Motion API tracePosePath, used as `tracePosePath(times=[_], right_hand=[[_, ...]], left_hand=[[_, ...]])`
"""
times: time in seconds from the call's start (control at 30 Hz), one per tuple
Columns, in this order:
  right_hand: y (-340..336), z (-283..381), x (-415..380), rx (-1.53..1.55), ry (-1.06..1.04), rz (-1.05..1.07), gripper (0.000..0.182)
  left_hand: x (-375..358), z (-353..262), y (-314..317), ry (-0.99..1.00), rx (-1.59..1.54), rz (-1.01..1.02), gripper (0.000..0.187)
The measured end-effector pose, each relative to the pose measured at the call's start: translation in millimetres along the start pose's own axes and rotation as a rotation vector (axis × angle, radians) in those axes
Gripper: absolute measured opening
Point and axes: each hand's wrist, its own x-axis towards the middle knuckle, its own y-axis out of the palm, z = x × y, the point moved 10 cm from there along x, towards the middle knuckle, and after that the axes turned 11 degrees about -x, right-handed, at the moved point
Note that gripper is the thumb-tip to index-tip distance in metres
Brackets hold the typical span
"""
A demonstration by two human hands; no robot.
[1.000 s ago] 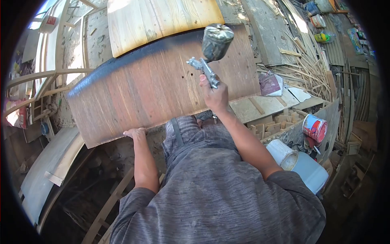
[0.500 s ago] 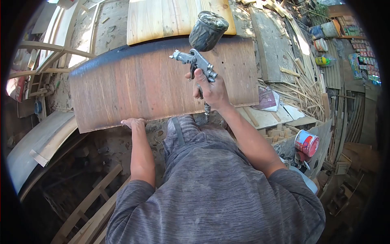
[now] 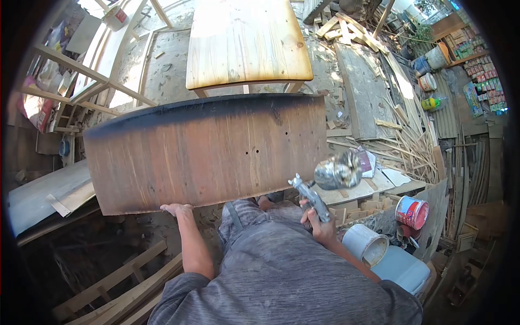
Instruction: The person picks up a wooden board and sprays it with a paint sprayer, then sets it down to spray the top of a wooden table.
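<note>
A long brown wooden panel (image 3: 206, 162) spans the middle of the view, with a dark black band along its far edge and a few small holes on its right half. My left hand (image 3: 176, 209) grips the panel's near edge toward the left, fingers partly hidden beneath it. Close to my body on the right, my right hand (image 3: 323, 226) is wrapped round the handle of a metal spray gun (image 3: 310, 196). The gun's paint-stained cup (image 3: 338, 170) is tilted to the right, and its nozzle is near the panel's lower right corner.
Beyond the panel stands a pale wooden table (image 3: 246, 54) with scorched-looking edges. Timber framing (image 3: 81, 70) lies at left, and scrap strips (image 3: 414, 149) are piled at right. A red-and-white paint can (image 3: 411, 212), a white bucket (image 3: 365, 245) and a bluish container (image 3: 401, 271) sit beside my right arm.
My right hand has drawn the spray gun back from above the panel to its near right side. The panel sits lower in view, still in my left hand, and more of the table shows.
</note>
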Motion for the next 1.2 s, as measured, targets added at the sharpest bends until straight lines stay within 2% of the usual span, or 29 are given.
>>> tracePosePath(times=[0.1, 0.2, 0.33, 0.4, 0.47, 0.57, 0.7, 0.83, 0.93, 1.03, 1.13, 1.17, 1.2], right_hand=[[-6.8, 13.4, -28.0, -0.074, -0.076, 0.022, 0.038], [-4.6, 20.9, -38.3, 0.051, -0.116, 0.119, 0.041], [-14.2, 53.8, -43.6, 0.163, -0.111, 0.104, 0.049], [-20.7, 72.8, -47.5, 0.006, -0.031, 0.158, 0.057], [-26.0, 125.0, -46.8, 0.029, -0.06, 0.034, 0.06], [-37.0, 161.4, -49.1, 0.06, -0.107, -0.201, 0.057], [-52.0, 158.0, -62.5, 0.07, -0.104, -0.489, 0.054], [-35.9, 156.3, -81.5, 0.074, -0.086, -0.772, 0.054], [-6.8, 156.2, -91.8, 0.072, -0.061, -0.973, 0.058], [31.3, 142.2, -110.3, 0.022, 0.018, -1.147, 0.058], [70.4, 110.4, -134.2, 0.034, 0.186, -1.165, 0.053], [93.7, 134.3, -136.9, -0.006, 0.174, -1.276, 0.049], [109.0, 142.7, -139.6, 0.007, 0.194, -1.298, 0.049]], left_hand=[[-17.0, -35.7, -4.6, 0.037, 0.011, 0.011, 0.089], [-31.8, -65.5, -2.1, 0.062, 0.016, 0.04, 0.089], [-53.2, -88.8, 12.5, 0.027, -0.051, 0.113, 0.091], [-53.1, -96.0, 21.6, -0.003, -0.086, 0.145, 0.093], [-42.5, -103.2, 31.2, -0.028, -0.101, 0.164, 0.094], [-42.9, -102.6, 67.7, -0.057, -0.06, 0.192, 0.097], [-27.8, -91.7, 133.0, -0.128, 0.006, 0.325, 0.1], [-8.1, -73.3, 194.4, -0.287, 0.036, 0.379, 0.099], [27.8, -53.5, 244.7, -0.395, 0.038, 0.501, 0.097], [61.2, -54.7, 290.7, -0.362, 0.302, 0.432, 0.095], [76.1, -48.9, 353.2, -0.421, 0.379, 0.536, 0.094], [80.1, -51.0, 365.1, -0.416, 0.41, 0.519, 0.094], [81.2, -50.2, 383.7, -0.408, 0.433, 0.511, 0.094]])
